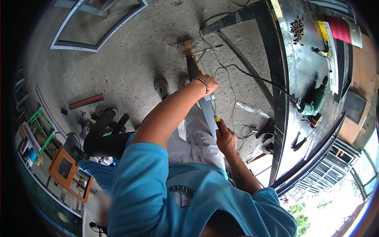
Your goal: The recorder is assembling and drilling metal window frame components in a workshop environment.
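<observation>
A long grey metal profile [192, 68] slants away from my lap toward the floor. My left hand [207, 83], with a bracelet at its wrist, is closed around the profile partway along it. In my closed right hand [227, 141] is a screwdriver [217, 119] with a yellow and black handle. Its shaft points up along the profile toward a small light metal piece [212, 97] just below my left hand. Whether the tip touches that piece I cannot tell. At the profile's far end lie a wooden block [184, 48] and a thin metal rod [209, 49].
On the right stands a metal workbench [292, 71] with a green power drill [318, 96], a pile of small dark screws [297, 28] and hand tools [301, 144]. Its dark cord [252, 75] hangs over the floor. A framed panel [96, 47] lies far left. Another person's leg [98, 136] is close on my left.
</observation>
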Available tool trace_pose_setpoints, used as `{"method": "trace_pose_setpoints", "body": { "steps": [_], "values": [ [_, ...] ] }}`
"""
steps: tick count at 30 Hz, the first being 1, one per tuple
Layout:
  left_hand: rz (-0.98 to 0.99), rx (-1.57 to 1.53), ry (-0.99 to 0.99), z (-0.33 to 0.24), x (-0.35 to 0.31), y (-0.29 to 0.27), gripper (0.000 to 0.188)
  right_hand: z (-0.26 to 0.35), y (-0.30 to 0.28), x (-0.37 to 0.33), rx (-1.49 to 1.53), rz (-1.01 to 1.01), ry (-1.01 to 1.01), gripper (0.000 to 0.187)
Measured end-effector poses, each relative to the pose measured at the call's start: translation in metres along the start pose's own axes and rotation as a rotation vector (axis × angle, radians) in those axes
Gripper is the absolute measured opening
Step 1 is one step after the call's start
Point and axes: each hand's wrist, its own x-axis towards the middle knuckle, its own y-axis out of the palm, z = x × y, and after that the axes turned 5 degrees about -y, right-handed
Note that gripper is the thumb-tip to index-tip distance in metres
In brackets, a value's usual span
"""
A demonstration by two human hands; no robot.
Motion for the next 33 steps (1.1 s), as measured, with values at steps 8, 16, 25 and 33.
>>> {"method": "trace_pose_setpoints", "body": {
  "steps": [8,16,25,33],
  "values": [
    [-0.191,-0.325,0.061,-0.038,-0.037,-0.012,0.026,-0.017,-0.089,-0.028,0.223,-0.495,0.21,0.042],
    [-0.3,-0.72,0.299,-0.161,-0.1,-0.004,0.037,-0.034,-0.12,-0.032,0.843,-0.314,0.114,0.04],
    [-0.442,-0.671,0.179,-0.132,-0.092,-0.016,0.051,-0.099,-0.243,-0.054,0.474,-1.207,0.392,0.028],
    [-0.367,-0.471,0.144,-0.152,-0.102,-0.023,0.038,-0.249,-0.263,-0.056,0.224,-1.33,0.45,0.052]
  ]
}}
